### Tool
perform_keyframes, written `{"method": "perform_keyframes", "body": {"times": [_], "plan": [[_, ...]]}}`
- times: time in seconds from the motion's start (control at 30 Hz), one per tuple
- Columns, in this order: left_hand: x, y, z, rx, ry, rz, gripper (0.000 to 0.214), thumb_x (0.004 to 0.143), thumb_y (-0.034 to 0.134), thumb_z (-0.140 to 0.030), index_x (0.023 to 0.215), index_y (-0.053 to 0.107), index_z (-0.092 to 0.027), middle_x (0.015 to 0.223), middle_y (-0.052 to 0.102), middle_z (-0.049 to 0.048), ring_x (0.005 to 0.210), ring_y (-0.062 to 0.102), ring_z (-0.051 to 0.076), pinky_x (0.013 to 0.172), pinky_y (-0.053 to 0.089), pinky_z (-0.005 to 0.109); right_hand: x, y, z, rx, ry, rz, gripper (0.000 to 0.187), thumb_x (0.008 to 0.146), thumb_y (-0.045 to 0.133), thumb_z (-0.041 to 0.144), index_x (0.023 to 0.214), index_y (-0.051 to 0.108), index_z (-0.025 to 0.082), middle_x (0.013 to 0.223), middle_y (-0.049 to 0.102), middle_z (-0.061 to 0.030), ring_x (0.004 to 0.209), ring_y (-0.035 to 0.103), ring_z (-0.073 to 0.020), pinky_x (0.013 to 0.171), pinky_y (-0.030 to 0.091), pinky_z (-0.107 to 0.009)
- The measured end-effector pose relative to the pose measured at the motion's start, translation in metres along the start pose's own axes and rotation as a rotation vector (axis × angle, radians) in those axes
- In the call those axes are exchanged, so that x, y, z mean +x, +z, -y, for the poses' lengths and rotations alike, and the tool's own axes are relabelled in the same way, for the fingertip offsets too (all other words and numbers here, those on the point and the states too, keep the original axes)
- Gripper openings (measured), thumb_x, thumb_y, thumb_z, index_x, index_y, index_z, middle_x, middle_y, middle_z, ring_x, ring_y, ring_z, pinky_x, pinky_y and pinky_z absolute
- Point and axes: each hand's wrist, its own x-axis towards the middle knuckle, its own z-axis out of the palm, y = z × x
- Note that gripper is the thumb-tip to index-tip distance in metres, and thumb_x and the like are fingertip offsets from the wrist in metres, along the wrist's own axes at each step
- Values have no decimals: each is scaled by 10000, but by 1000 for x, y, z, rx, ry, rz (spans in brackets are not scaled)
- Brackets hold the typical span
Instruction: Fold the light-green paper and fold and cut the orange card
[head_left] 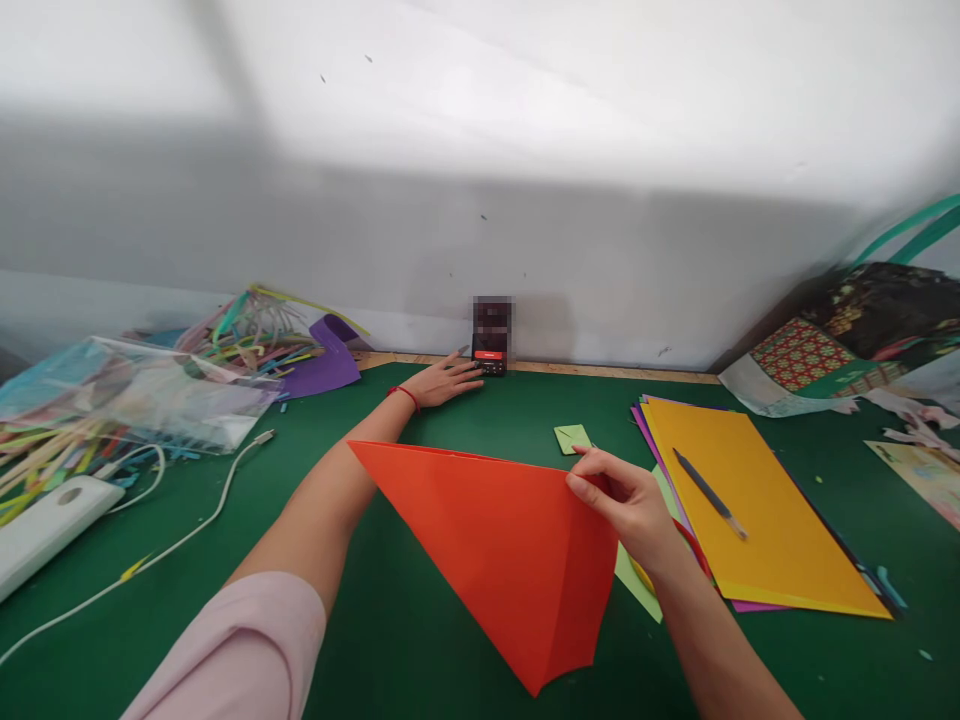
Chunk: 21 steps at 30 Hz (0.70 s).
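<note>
My right hand pinches the upper right edge of an orange-red sheet of paper, folded into a large triangular shape and held tilted above the table. The paper's left corner overlaps my left forearm. Stretched far forward, my left hand has its fingers spread, the tips by the lower part of a phone propped upright against the wall. Whether the fingertips touch the phone I cannot tell. Just beyond my right hand lies a small folded green paper. Partly hidden behind my right wrist is a red and yellow curved object.
At right, a pen lies on a stack of yellow and purple paper. Patterned bags stand behind it. On the left are a plastic bag, colored strips, a purple sheet, a white power strip and a cable.
</note>
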Motion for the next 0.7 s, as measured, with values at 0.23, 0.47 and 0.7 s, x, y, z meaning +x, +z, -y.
{"method": "perform_keyframes", "body": {"times": [0.23, 0.47, 0.7], "plan": [[-2, 0, 5, 99, 66, 46, 451, 914, 362, -166, 1346, 453, -259, 1411, 461, 49, 1367, 327, 179, 1139, 153, 493, 2, 1, 1, 25, 18, 19, 237, 768, 630, 416, 637, 599, 221, 627, 594, 15, 738, 597, -182, 1034, 380, -465], [0, -1, 5, 202, 127, 70, 493, 895, 358, -95, 1352, 447, -257, 1404, 477, 41, 1352, 352, 174, 1128, 189, 456, 2, 2, -2, 4, 48, 14, 255, 756, 636, 436, 628, 588, 221, 642, 598, -4, 803, 603, -218, 1005, 387, -478], [5, 1, -2, 321, 102, 81, 537, 883, 332, -51, 1367, 434, -261, 1437, 437, 44, 1165, 522, 193, 929, 386, 341, 1, 2, -2, 23, 46, 23, 240, 771, 628, 419, 640, 592, 222, 653, 605, 4, 793, 597, -198, 1029, 369, -461]]}}
